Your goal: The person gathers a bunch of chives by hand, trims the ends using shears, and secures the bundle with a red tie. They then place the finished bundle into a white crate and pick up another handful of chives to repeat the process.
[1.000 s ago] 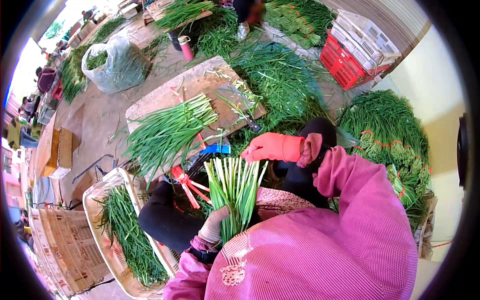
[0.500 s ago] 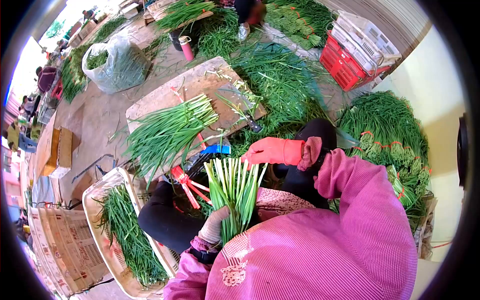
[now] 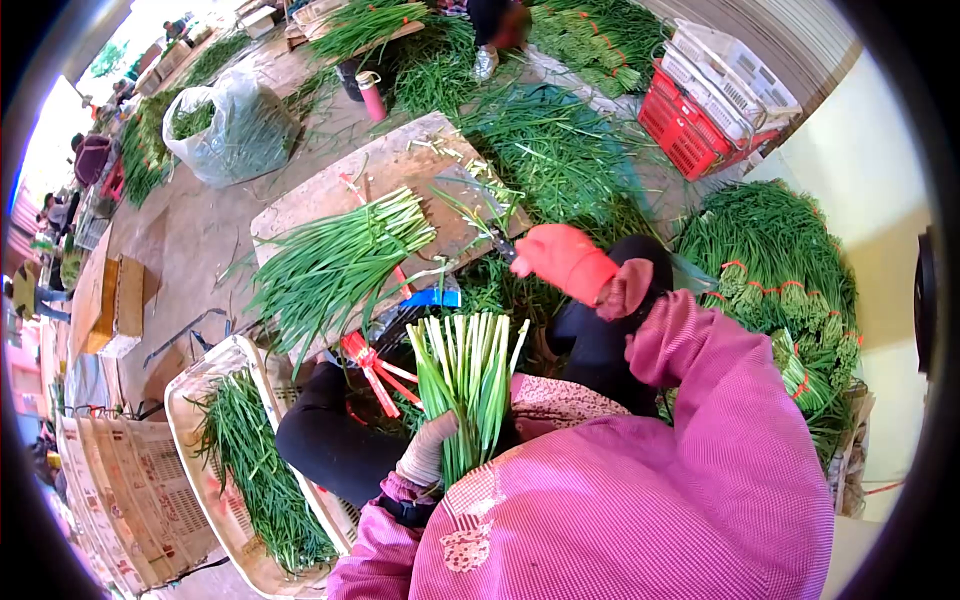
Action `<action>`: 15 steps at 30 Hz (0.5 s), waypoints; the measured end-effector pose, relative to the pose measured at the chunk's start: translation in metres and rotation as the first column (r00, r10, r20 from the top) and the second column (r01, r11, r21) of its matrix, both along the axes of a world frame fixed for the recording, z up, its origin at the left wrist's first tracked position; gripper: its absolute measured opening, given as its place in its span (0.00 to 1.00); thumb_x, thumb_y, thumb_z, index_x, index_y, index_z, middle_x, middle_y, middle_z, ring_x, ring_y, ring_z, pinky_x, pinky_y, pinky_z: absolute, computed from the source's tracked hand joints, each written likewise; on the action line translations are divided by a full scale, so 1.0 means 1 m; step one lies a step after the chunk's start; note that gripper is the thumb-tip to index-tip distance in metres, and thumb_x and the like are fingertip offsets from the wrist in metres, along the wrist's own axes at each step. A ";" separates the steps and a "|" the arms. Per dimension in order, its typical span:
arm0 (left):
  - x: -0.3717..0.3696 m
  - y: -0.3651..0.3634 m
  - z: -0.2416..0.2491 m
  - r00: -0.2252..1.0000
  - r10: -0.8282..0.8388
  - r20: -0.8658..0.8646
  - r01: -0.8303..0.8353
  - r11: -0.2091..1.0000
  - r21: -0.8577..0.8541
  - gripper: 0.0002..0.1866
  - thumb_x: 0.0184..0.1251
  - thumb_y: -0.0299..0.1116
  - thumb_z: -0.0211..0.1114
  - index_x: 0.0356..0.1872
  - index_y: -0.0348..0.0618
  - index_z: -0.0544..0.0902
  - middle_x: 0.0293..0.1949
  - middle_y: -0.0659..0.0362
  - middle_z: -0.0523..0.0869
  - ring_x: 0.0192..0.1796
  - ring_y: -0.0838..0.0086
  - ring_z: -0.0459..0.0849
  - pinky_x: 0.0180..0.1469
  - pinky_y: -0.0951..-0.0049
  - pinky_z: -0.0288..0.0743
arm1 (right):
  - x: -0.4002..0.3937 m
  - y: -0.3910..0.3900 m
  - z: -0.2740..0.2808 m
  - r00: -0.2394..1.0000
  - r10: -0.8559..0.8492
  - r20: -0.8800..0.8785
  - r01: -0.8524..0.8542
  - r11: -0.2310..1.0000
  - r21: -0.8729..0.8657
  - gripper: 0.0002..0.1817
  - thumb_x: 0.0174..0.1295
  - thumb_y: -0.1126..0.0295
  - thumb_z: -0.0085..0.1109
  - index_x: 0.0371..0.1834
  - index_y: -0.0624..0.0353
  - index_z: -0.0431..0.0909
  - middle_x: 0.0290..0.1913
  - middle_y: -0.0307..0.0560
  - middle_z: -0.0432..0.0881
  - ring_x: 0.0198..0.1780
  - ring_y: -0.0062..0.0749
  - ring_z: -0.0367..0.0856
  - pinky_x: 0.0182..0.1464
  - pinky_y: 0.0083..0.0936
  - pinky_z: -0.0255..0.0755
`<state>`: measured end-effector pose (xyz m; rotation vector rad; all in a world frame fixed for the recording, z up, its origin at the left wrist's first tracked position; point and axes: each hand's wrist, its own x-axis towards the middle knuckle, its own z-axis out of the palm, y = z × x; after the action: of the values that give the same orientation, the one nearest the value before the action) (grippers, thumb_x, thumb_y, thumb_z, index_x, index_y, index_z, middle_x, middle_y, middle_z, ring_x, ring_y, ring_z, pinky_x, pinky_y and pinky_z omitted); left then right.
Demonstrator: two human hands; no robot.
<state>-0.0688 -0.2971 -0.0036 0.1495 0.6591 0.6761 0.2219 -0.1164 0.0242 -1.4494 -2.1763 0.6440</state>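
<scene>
A bunch of garlic chives (image 3: 470, 375) stands upright in front of my body, pale stem ends up. My left hand (image 3: 432, 448), in a light glove, is wrapped round its lower green part. In a red glove, my right hand (image 3: 562, 262) is beyond the bunch, its fingertips right at the dark handle of a knife (image 3: 472, 195). I cannot tell whether the fingers grip that handle. The knife's broad blade lies on a wooden board (image 3: 330, 175), with a few chives across it. A larger heap of chives (image 3: 345, 250) rests on the same board.
Red ties (image 3: 372, 368) hang at the board's near edge. A cream crate (image 3: 185, 400) of chives stands on the left. Tied bundles (image 3: 770, 280) are piled on the right, loose chives (image 3: 560, 160) behind the board. Farther back are stacked crates (image 3: 690, 120), a plastic bag (image 3: 235, 130) and a pink bottle (image 3: 372, 97).
My right hand has left the stem tops of the bunch and moved away from me, up to the knife handle. My left hand keeps the bunch in nearly the same place.
</scene>
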 end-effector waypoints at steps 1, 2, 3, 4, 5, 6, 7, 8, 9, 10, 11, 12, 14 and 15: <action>-0.001 0.000 0.001 1.000 0.001 -0.016 -0.001 1.000 0.008 0.33 0.61 0.43 0.71 0.64 0.37 0.73 0.54 0.54 0.84 0.52 0.66 0.85 0.57 0.66 0.79 | 0.007 0.004 0.005 0.987 -0.076 -0.139 0.048 0.980 -0.192 0.19 0.66 0.56 0.54 0.32 0.61 0.84 0.30 0.51 0.86 0.34 0.41 0.85 0.41 0.33 0.78; -0.002 0.001 -0.001 1.000 0.003 -0.015 -0.003 1.000 0.009 0.33 0.61 0.43 0.71 0.64 0.37 0.73 0.54 0.54 0.84 0.52 0.66 0.85 0.57 0.66 0.79 | 0.010 0.005 0.009 0.950 -0.176 -0.257 0.067 0.922 -0.382 0.19 0.62 0.51 0.60 0.33 0.57 0.84 0.30 0.52 0.85 0.35 0.48 0.83 0.40 0.37 0.76; -0.002 0.001 -0.004 1.000 0.004 -0.021 -0.004 1.000 0.002 0.32 0.61 0.43 0.71 0.63 0.37 0.74 0.53 0.54 0.84 0.51 0.66 0.85 0.56 0.66 0.80 | 0.009 -0.003 0.010 0.974 -0.094 -0.208 0.020 0.943 -0.333 0.18 0.64 0.54 0.61 0.35 0.59 0.84 0.32 0.50 0.86 0.37 0.41 0.85 0.42 0.33 0.77; -0.003 0.001 -0.008 1.000 0.003 -0.026 -0.003 1.000 -0.005 0.31 0.61 0.43 0.70 0.63 0.38 0.74 0.53 0.54 0.84 0.50 0.66 0.85 0.54 0.66 0.80 | 0.002 -0.021 0.023 0.988 -0.014 -0.153 -0.030 0.958 -0.286 0.16 0.66 0.57 0.61 0.37 0.62 0.83 0.34 0.48 0.87 0.39 0.34 0.86 0.45 0.30 0.79; -0.004 0.000 -0.013 0.999 -0.004 -0.049 0.004 1.000 -0.011 0.33 0.60 0.43 0.71 0.64 0.38 0.74 0.54 0.54 0.84 0.51 0.66 0.85 0.57 0.66 0.79 | -0.002 -0.033 0.029 0.972 0.070 -0.224 -0.146 0.926 -0.347 0.15 0.62 0.56 0.66 0.38 0.57 0.83 0.41 0.46 0.86 0.50 0.36 0.84 0.53 0.33 0.76; -0.002 0.000 -0.013 0.999 -0.004 -0.049 0.004 1.000 -0.011 0.33 0.60 0.43 0.71 0.64 0.38 0.74 0.54 0.54 0.84 0.51 0.66 0.85 0.57 0.66 0.79 | -0.008 -0.043 0.036 0.978 0.185 -0.098 -0.207 0.923 -0.325 0.13 0.62 0.56 0.65 0.38 0.54 0.84 0.45 0.44 0.86 0.61 0.39 0.77 0.60 0.36 0.72; 0.000 0.000 -0.013 1.000 0.000 -0.025 -0.001 1.000 -0.020 0.34 0.59 0.43 0.72 0.64 0.38 0.73 0.54 0.54 0.83 0.53 0.66 0.84 0.58 0.66 0.78 | -0.008 -0.050 0.023 0.973 0.211 -0.094 -0.230 0.924 -0.304 0.11 0.61 0.58 0.66 0.36 0.53 0.84 0.47 0.44 0.85 0.65 0.40 0.74 0.62 0.38 0.70; 0.002 0.000 -0.012 1.000 0.005 -0.001 -0.005 1.000 -0.029 0.35 0.58 0.43 0.73 0.65 0.38 0.72 0.55 0.54 0.83 0.54 0.67 0.83 0.60 0.66 0.77 | -0.010 -0.055 0.014 0.968 0.236 -0.090 -0.252 0.925 -0.284 0.10 0.60 0.59 0.66 0.35 0.52 0.84 0.48 0.45 0.85 0.68 0.40 0.70 0.64 0.39 0.68; 0.003 -0.001 -0.015 1.000 0.004 -0.003 -0.004 1.000 -0.030 0.35 0.58 0.43 0.73 0.65 0.38 0.72 0.55 0.54 0.83 0.54 0.67 0.83 0.60 0.66 0.77 | -0.010 -0.058 0.009 0.966 0.238 -0.104 -0.256 0.941 -0.221 0.07 0.59 0.63 0.64 0.31 0.53 0.84 0.48 0.45 0.85 0.64 0.42 0.75 0.61 0.39 0.71; 0.004 -0.002 -0.019 1.000 0.011 -0.024 -0.011 1.000 -0.024 0.32 0.58 0.44 0.72 0.62 0.39 0.75 0.51 0.55 0.84 0.50 0.67 0.84 0.55 0.67 0.79 | -0.010 -0.056 0.007 0.966 0.237 -0.106 -0.256 0.941 -0.222 0.07 0.59 0.63 0.64 0.31 0.53 0.84 0.48 0.45 0.85 0.64 0.42 0.75 0.61 0.39 0.71; 0.004 -0.002 -0.021 0.999 0.017 -0.046 -0.018 1.000 -0.018 0.30 0.58 0.44 0.72 0.59 0.40 0.77 0.47 0.56 0.85 0.46 0.67 0.85 0.50 0.68 0.81 | -0.011 -0.053 0.006 0.970 0.229 -0.087 -0.245 0.926 -0.287 0.07 0.59 0.64 0.61 0.30 0.52 0.84 0.47 0.45 0.85 0.61 0.43 0.77 0.58 0.39 0.73; 0.004 -0.003 -0.020 0.999 0.017 -0.048 -0.018 1.000 -0.019 0.30 0.58 0.44 0.72 0.59 0.40 0.77 0.47 0.56 0.85 0.46 0.67 0.85 0.50 0.68 0.81 | -0.012 -0.052 0.005 0.973 0.222 -0.066 -0.231 0.908 -0.350 0.07 0.59 0.65 0.58 0.29 0.52 0.84 0.47 0.45 0.85 0.57 0.45 0.80 0.55 0.39 0.75; 0.006 -0.002 -0.016 0.998 0.008 -0.067 -0.009 1.000 -0.011 0.31 0.58 0.45 0.72 0.60 0.41 0.77 0.48 0.57 0.85 0.46 0.68 0.85 0.50 0.67 0.81 | -0.013 -0.048 0.010 0.978 0.181 0.105 -0.142 0.943 -0.301 0.09 0.61 0.64 0.55 0.29 0.48 0.84 0.43 0.43 0.86 0.50 0.44 0.83 0.49 0.39 0.76; 0.006 -0.002 -0.014 0.998 0.008 -0.066 -0.009 1.000 -0.011 0.31 0.58 0.45 0.72 0.60 0.41 0.77 0.48 0.57 0.85 0.46 0.68 0.85 0.50 0.67 0.81 | -0.010 -0.041 0.016 0.928 0.149 0.341 -0.095 0.981 -0.171 0.09 0.61 0.61 0.55 0.29 0.47 0.85 0.42 0.43 0.85 0.49 0.44 0.83 0.49 0.38 0.76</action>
<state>-0.0630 -0.2991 -0.0175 0.1596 0.7270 0.6776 0.2118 -0.1574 0.0403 -1.6210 -2.5591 0.6436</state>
